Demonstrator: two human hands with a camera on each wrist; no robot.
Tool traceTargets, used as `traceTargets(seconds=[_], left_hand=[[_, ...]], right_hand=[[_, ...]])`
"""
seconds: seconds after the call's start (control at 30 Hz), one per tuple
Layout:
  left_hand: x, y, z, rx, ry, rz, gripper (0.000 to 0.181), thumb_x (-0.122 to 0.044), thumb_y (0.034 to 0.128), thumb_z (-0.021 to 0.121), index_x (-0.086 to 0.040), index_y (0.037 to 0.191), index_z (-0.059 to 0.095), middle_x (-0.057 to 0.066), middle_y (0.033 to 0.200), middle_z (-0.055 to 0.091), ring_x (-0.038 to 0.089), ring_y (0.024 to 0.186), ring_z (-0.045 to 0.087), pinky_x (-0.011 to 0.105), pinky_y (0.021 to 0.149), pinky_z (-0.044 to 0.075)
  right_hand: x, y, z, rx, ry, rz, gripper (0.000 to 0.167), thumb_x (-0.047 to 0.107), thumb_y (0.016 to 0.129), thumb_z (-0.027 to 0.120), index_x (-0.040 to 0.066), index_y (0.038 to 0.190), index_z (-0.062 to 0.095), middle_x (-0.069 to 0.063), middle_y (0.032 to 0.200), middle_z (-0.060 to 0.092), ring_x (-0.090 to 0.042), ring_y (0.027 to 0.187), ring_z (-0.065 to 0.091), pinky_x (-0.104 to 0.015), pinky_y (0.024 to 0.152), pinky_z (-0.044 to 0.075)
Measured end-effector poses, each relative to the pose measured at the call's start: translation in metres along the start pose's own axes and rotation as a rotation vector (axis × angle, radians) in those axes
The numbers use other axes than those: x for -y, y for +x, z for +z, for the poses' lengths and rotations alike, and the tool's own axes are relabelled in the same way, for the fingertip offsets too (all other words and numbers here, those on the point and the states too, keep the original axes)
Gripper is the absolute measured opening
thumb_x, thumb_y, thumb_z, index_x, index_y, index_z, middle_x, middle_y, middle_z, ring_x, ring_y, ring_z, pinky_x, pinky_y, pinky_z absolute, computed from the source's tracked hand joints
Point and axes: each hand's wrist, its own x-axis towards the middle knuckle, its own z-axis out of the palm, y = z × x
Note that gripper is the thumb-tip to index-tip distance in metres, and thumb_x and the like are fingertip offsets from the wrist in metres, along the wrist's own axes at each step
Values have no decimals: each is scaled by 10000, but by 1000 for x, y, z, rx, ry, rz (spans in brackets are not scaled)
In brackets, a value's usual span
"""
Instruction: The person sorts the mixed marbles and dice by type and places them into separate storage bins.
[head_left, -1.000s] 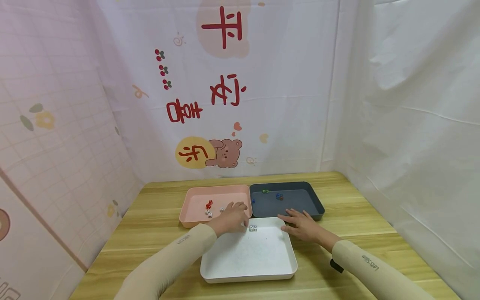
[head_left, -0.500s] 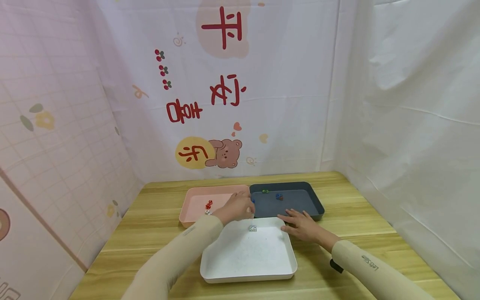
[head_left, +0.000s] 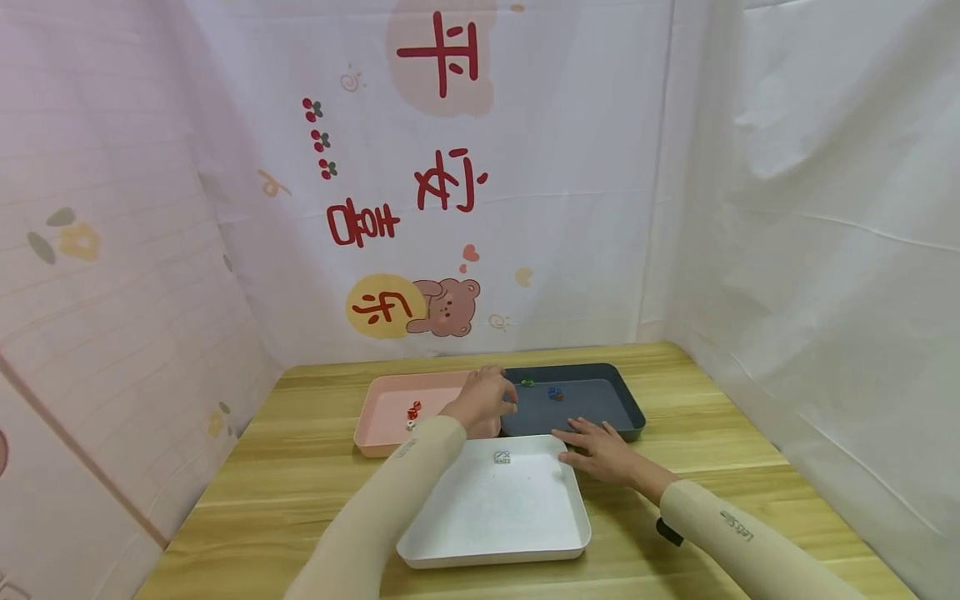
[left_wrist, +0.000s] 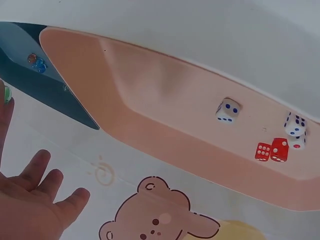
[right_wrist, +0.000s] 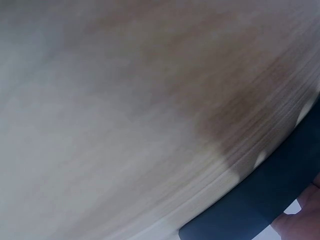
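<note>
My left hand [head_left: 486, 398] is over the seam between the pink tray [head_left: 375, 433] and the dark blue-grey tray [head_left: 600, 417]. In the left wrist view a small green translucent bead [left_wrist: 7, 94] shows at its fingertips, apparently pinched; the other fingers are spread. In the dark tray lie green pieces [head_left: 527, 383] and blue and brown beads [head_left: 555, 393]. The pink tray holds red dice [left_wrist: 279, 150] and white dice [left_wrist: 228, 110]. White dice [head_left: 502, 457] sit at the back of the white tray [head_left: 491, 554]. My right hand [head_left: 600, 454] rests at that tray's back right corner, fingers extended.
The three trays stand close together on a wood-grain table [head_left: 300, 483]. A white curtain [head_left: 570, 250] with red characters and a bear print hangs behind, with more cloth at both sides. A black object [head_left: 669, 532] is under the right sleeve.
My left hand has moved right and slightly away, from over the pink tray to the dark tray's left edge. The right hand stays at the white tray. The head view has shifted slightly.
</note>
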Motion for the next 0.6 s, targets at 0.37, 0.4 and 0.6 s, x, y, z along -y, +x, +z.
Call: traceTargets(seconds=[0.37,0.4,0.6], left_hand=[[-4,16,6,-46,-46,-69,83,-330,901,747,-270,950,776,78,1459,483,276,1380,380,510,1126,286],[-5,17,7,-52,-53,-71,84,-326,901,747,-266,951,779,82,1457,485,280,1378,383,514,1121,291],[-8,25,17,-66,-99,-103,97,-318,898,752,-251,963,779,87,1442,494,288,1351,409,510,1101,307]], right_hand=[[-1,2,1,2,6,8,583,492,1011,500,150,1483,488,-254,1531,357,-465,1429,263,-719,1097,75],[-1,2,1,2,8,6,586,492,1011,501,142,1481,489,-258,1529,358,-471,1427,264,-722,1094,76],[-2,1,1,-6,4,7,590,498,1008,500,136,1473,500,-262,1524,364,-466,1425,273,-725,1090,90]])
